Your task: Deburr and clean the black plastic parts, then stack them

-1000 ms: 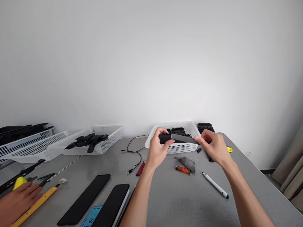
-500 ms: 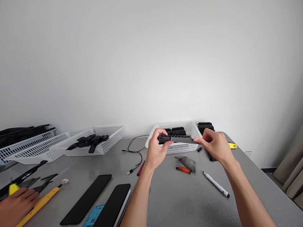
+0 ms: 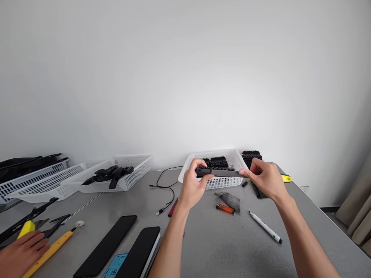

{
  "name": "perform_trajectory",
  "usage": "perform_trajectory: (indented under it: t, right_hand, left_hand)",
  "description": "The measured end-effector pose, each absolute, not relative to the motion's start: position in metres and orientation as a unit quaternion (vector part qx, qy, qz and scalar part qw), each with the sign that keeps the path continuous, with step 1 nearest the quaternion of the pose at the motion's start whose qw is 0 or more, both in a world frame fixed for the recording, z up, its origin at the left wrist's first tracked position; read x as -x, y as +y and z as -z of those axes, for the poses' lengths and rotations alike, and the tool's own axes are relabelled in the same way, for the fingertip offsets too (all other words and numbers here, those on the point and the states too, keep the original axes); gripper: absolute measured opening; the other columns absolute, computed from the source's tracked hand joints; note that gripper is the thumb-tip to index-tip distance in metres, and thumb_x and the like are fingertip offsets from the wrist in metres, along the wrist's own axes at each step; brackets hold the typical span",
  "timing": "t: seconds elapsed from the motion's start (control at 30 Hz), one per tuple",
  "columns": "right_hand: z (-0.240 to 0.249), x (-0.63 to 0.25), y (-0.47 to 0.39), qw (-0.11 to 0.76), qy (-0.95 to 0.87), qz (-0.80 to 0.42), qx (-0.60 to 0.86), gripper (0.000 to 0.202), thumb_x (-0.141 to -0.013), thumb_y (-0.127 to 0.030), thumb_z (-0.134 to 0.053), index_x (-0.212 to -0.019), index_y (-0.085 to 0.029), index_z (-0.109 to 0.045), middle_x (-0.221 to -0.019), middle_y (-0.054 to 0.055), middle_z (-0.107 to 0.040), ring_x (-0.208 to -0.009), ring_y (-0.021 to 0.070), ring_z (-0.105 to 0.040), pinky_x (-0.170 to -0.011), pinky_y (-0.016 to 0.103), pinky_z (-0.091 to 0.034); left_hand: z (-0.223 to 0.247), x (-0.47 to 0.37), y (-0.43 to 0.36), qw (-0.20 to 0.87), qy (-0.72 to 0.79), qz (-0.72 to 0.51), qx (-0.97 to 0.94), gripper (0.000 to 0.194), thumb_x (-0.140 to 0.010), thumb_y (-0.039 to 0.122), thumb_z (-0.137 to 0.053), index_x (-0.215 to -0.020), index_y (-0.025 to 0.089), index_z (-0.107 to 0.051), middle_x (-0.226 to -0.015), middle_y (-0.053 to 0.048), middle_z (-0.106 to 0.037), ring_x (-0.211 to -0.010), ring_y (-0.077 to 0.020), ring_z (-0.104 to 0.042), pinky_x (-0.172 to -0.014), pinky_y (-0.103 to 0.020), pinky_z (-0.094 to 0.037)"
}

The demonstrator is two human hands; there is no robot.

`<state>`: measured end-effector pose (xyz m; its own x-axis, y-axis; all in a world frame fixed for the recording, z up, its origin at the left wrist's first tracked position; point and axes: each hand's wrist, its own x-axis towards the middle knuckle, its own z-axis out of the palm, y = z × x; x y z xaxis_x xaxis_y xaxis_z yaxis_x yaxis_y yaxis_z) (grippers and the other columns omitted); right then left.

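A long narrow black plastic part [image 3: 226,172] with a flat grey front face and a toothed upper edge is stretched level between my hands. My left hand [image 3: 193,183] is closed around its left end, thumb below and fingers above. At the other end, my right hand [image 3: 268,179] pinches it between thumb and forefinger. A yellow tool end [image 3: 286,178] sticks out behind my right hand; whether that hand holds it I cannot tell. Just behind the part stands a white basket [image 3: 188,164] holding black ribbed pieces [image 3: 218,161].
More ribbed pieces [image 3: 252,155] lie right of the basket. Nearer are a grey cloth [image 3: 230,200], orange lighter [image 3: 225,209], marker [image 3: 265,227], cable [image 3: 162,187] and two black slabs [image 3: 108,243] [image 3: 139,251]. At left, another person's hand [image 3: 24,253] is by a yellow-handled tool [image 3: 55,247].
Both my hands and the part have shifted slightly right, the grip unchanged. The other person's hand and the yellow object by it have moved a little to the right.
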<state>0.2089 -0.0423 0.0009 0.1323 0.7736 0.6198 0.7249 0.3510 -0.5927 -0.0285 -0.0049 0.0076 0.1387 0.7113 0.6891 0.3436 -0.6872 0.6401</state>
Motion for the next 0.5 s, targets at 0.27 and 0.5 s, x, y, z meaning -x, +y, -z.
perform_trajectory:
  t: [0.27,0.5]
  right_hand:
    - [0.001,-0.22,-0.038,0.486,-0.665,-0.054,0.564,0.058,-0.08,-0.07,-0.063,-0.06,-0.022,-0.039,-0.051,-0.004,-0.04,-0.051,0.0114,-0.031,-0.049,0.025,-0.023]
    - [-0.002,-0.222,-0.037,0.596,-0.594,-0.255,0.476,0.055,-0.086,-0.072,-0.053,-0.068,-0.023,-0.037,-0.057,-0.006,-0.034,-0.047,0.0093,-0.03,-0.046,0.024,-0.021]
  left_hand:
    - [-0.007,0.031,-0.003,0.176,0.361,-0.544,-0.737,0.018,-0.081,0.023,-0.064,-0.092,0.023,-0.051,-0.088,0.0,-0.056,-0.081,-0.0164,-0.054,-0.077,-0.027,-0.041]
    - [-0.006,0.034,0.0,0.221,0.376,-0.544,-0.717,0.025,-0.081,0.032,-0.068,-0.098,0.023,-0.052,-0.092,-0.001,-0.058,-0.084,-0.0174,-0.057,-0.078,-0.027,-0.042]
